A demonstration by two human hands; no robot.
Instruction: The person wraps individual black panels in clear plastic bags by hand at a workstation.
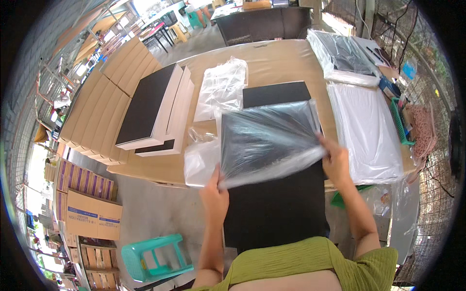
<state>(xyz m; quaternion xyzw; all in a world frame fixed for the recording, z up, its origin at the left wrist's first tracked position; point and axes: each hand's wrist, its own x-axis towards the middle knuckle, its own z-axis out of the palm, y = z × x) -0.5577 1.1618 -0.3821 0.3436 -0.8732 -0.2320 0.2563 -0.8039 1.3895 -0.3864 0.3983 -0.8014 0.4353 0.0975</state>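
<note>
Stretched between my two hands is a transparent plastic bag (267,140), pulled into creases, with black showing through it; I cannot tell whether a board is inside or only beneath. My left hand (214,196) pinches its near left corner. At the right edge, my right hand (335,160) has its fingers closed on the plastic. Just beyond lies a black board (276,94), partly covered by the bag. A large black surface (276,208) extends from under the bag toward my body. Left of the bag sit loose plastic bags (223,82), crumpled and flat.
Thick stacks of black-topped boards (150,104) stand on the brown-covered table (267,58), beside rows of brown packages (97,102). Piles of plastic sleeves (364,131) and a wrapped black board (344,53) lie right. A green stool (158,257) and cartons (92,213) are on the floor.
</note>
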